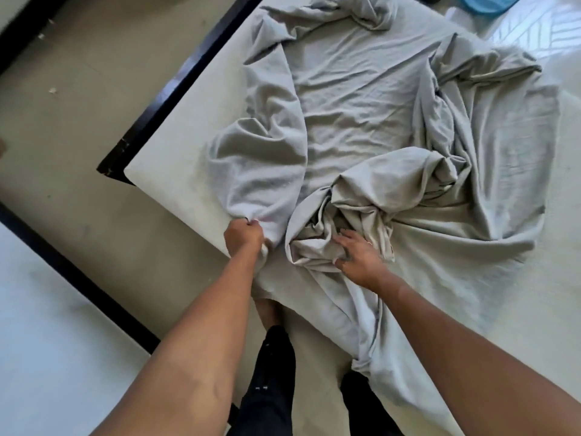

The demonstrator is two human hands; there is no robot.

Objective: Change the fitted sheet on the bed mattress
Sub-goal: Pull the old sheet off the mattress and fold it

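Grey fitted sheet [361, 121] lies off its corners, heaped loose over the middle of the mattress [176, 146] and spreading toward 3 o'clock. A flatter, wrinkled stretch runs up to 12. The bare mattress corner shows at 9 o'clock. Left hand [243, 236], just below centre toward 7 o'clock, has its fingers clenched round a gathered fold of the sheet at the near mattress edge. Right hand [358, 256], toward 5 o'clock, rests on a crumpled knot of fabric with fingers released and spread, grasping nothing that I can see. That knot sits between the two hands, with thick folds piled behind it toward 2 o'clock. A tail of sheet spills over the near edge toward 6 o'clock and covers part of the right leg. Dark trousers [270, 372] and a bare foot [267, 313] stand against the mattress at 6. Dark bed frame [176, 86] runs along 10 to 11 o'clock, with tan floor [63, 121] and small scraps [52, 89] beyond it. Blue object [487, 3] is cut off at 1 o'clock.
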